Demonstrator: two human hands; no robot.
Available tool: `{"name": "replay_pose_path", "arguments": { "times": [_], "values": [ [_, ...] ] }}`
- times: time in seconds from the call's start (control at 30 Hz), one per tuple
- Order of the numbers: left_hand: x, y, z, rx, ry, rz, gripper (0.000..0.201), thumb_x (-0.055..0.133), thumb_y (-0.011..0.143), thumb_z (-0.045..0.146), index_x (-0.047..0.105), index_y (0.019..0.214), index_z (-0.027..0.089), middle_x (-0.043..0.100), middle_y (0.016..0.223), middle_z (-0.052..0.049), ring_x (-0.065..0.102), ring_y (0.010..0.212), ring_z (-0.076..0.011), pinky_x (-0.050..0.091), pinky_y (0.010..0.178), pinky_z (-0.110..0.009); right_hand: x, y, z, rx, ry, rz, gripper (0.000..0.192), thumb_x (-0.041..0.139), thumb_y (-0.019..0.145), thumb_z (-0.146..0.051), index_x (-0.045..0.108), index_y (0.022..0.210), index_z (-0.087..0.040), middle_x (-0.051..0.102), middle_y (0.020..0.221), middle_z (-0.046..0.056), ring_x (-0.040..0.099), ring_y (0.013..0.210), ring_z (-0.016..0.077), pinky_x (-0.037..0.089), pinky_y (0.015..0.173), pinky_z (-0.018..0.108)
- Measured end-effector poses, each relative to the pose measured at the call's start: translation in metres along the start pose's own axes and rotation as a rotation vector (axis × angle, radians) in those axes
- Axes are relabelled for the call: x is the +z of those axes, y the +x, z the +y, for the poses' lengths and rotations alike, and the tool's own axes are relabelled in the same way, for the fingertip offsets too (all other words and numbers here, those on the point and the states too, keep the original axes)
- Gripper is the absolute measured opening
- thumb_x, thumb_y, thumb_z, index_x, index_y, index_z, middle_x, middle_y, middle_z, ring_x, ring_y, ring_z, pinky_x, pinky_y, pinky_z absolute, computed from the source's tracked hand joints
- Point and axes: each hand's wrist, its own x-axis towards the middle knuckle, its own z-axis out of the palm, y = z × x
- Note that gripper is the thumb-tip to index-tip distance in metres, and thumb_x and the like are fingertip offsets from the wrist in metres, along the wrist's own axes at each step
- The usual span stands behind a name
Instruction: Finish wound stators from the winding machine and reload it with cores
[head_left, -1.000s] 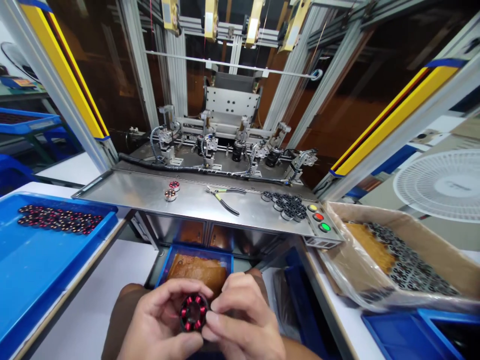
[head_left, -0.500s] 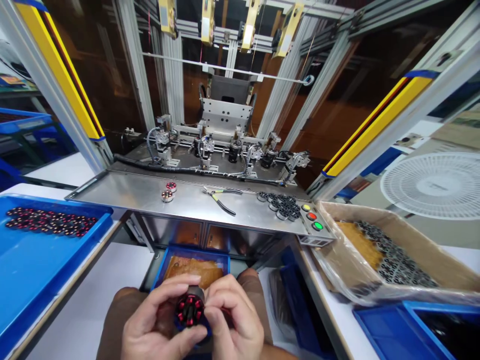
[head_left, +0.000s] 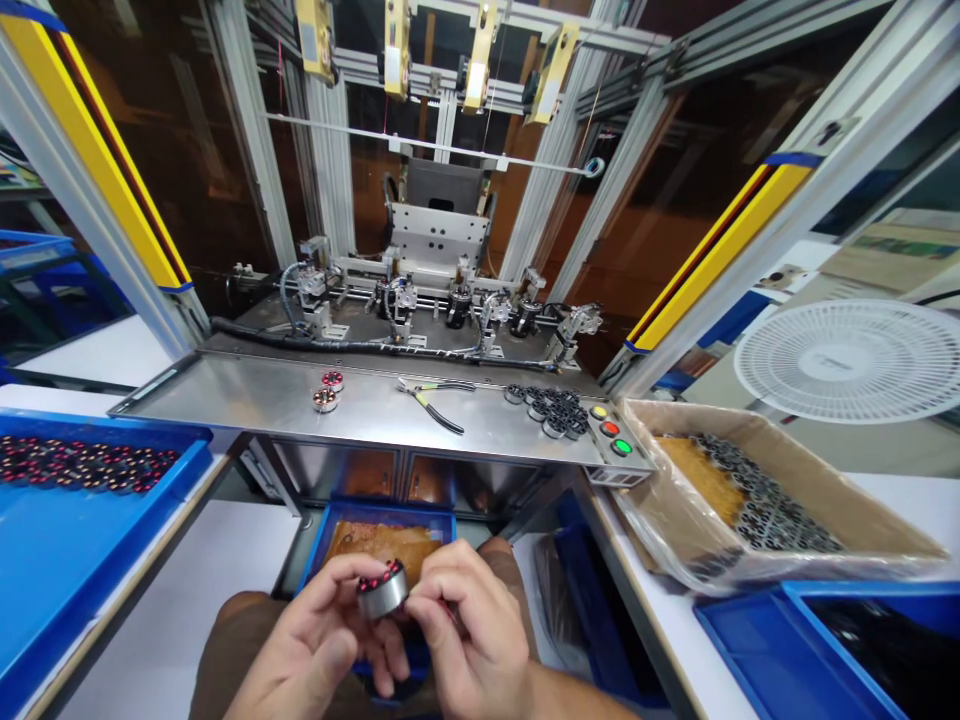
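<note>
Low in front of me, my left hand point(head_left: 319, 630) grips a wound motor stator point(head_left: 384, 594). Its silver rim is turned to me, and red windings show along the top. My right hand point(head_left: 472, 625) is pinched closed at the stator's right side; whatever is between those fingertips is too small or hidden to name. On the metal ledge point(head_left: 232, 395) lie two more wound stators point(head_left: 325, 400), side cutters point(head_left: 431, 400) with dark and yellow-green handles, and a cluster of bare dark stators point(head_left: 555, 410).
A winding machine point(head_left: 439, 235) stands behind the ledge. To the left is a blue tray point(head_left: 67, 560) of wound stators; to the right, a carton point(head_left: 847, 500) of bare ones. Push buttons point(head_left: 610, 429) sit at the ledge's right end. A blue bin point(head_left: 450, 525) is below.
The stator has tipped from facing me with its windings to showing its silver side. My left fingers have shifted round it, the thumb now away from it. The camera view has shifted slightly.
</note>
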Motion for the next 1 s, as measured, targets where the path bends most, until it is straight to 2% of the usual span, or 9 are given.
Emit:
{"name": "replay_pose_path", "arguments": {
  "times": [0.13, 0.23, 0.33, 0.4, 0.47, 0.53, 0.6, 0.8, 1.0],
  "values": [
    [0.0, -0.003, 0.005, 0.113, 0.039, 0.112, 0.027, 0.079, 0.07, 0.047, 0.072, 0.085, 0.025, 0.071, 0.106, -0.006, 0.069, 0.075, -0.0191, 0.056, 0.063, -0.028, 0.001, 0.002, -0.002, 0.103, 0.057, -0.013, 0.017, 0.055, 0.094, -0.018, 0.062, 0.079, -0.016, 0.059, 0.066, 0.003, 0.056, 0.062, 0.012, 0.047, 0.056, 0.022],
    [0.0, -0.006, 0.01, 0.194, 0.098, 0.18, 0.026, 0.082, 0.069, 0.043, 0.067, 0.07, 0.022, 0.073, 0.098, -0.005, 0.069, 0.09, -0.022, 0.057, 0.079, -0.03, 0.002, 0.003, -0.002, 0.175, 0.097, -0.022, 0.018, 0.057, 0.092, -0.019, 0.061, 0.075, -0.016, 0.057, 0.065, 0.002, 0.056, 0.061, 0.0116, 0.046, 0.055, 0.022],
    [0.001, -0.005, 0.011, 0.202, 0.039, 0.208, 0.028, 0.086, 0.063, 0.041, 0.066, 0.077, 0.027, 0.074, 0.092, -0.002, 0.067, 0.108, -0.0289, 0.055, 0.088, -0.037, 0.001, 0.005, -0.002, 0.134, 0.114, -0.058, 0.019, 0.056, 0.094, -0.021, 0.062, 0.076, -0.016, 0.058, 0.065, 0.002, 0.056, 0.061, 0.0121, 0.048, 0.055, 0.023],
    [0.0, -0.003, 0.01, 0.178, 0.011, 0.193, 0.048, 0.09, 0.053, 0.045, 0.067, 0.092, 0.03, 0.074, 0.102, -0.002, 0.065, 0.113, -0.0298, 0.054, 0.091, -0.036, -0.001, 0.006, -0.001, 0.039, 0.088, -0.109, 0.019, 0.053, 0.096, -0.022, 0.062, 0.081, -0.016, 0.06, 0.067, 0.004, 0.058, 0.063, 0.0131, 0.05, 0.057, 0.024],
    [-0.001, -0.001, 0.008, 0.075, 0.025, 0.116, 0.06, 0.092, 0.049, 0.048, 0.066, 0.098, 0.028, 0.073, 0.1, -0.003, 0.069, 0.099, -0.0242, 0.055, 0.082, -0.029, -0.004, 0.006, -0.001, -0.049, 0.04, -0.159, 0.018, 0.051, 0.097, -0.023, 0.062, 0.086, -0.016, 0.062, 0.07, 0.005, 0.06, 0.065, 0.014, 0.052, 0.058, 0.025],
    [-0.002, -0.001, 0.005, -0.065, 0.044, -0.015, 0.051, 0.087, 0.059, 0.051, 0.064, 0.095, 0.023, 0.072, 0.081, -0.002, 0.07, 0.072, -0.0168, 0.054, 0.065, -0.023, -0.006, 0.005, -0.002, -0.089, -0.001, -0.175, 0.018, 0.049, 0.099, -0.025, 0.062, 0.089, -0.016, 0.064, 0.072, 0.006, 0.061, 0.066, 0.0141, 0.052, 0.057, 0.025],
    [-0.002, -0.002, 0.003, -0.134, 0.041, -0.084, 0.039, 0.078, 0.072, 0.05, 0.061, 0.092, 0.021, 0.069, 0.068, 0.0, 0.066, 0.058, -0.014, 0.051, 0.057, -0.023, -0.007, 0.003, -0.003, -0.09, -0.021, -0.156, 0.019, 0.049, 0.1, -0.027, 0.061, 0.088, -0.017, 0.063, 0.07, 0.005, 0.061, 0.065, 0.0139, 0.051, 0.057, 0.025],
    [0.008, -0.002, 0.005, -0.002, 0.106, 0.15, 0.036, 0.08, 0.072, 0.038, 0.068, 0.103, 0.023, 0.073, 0.087, -0.003, 0.066, 0.067, -0.0139, 0.053, 0.06, -0.022, -0.008, 0.0, -0.005, -0.085, -0.056, -0.099, 0.021, 0.048, 0.099, -0.027, 0.06, 0.085, -0.017, 0.059, 0.067, 0.003, 0.057, 0.061, 0.0131, 0.048, 0.055, 0.025],
    [0.014, -0.003, 0.004, -0.054, 0.102, 0.174, 0.028, 0.081, 0.072, 0.036, 0.071, 0.095, 0.023, 0.074, 0.075, -0.002, 0.067, 0.061, -0.0122, 0.054, 0.061, -0.02, -0.009, -0.002, -0.004, -0.058, -0.07, -0.094, 0.018, 0.051, 0.098, -0.025, 0.06, 0.085, -0.016, 0.059, 0.068, 0.003, 0.058, 0.063, 0.0133, 0.047, 0.056, 0.024]
  ]
}}
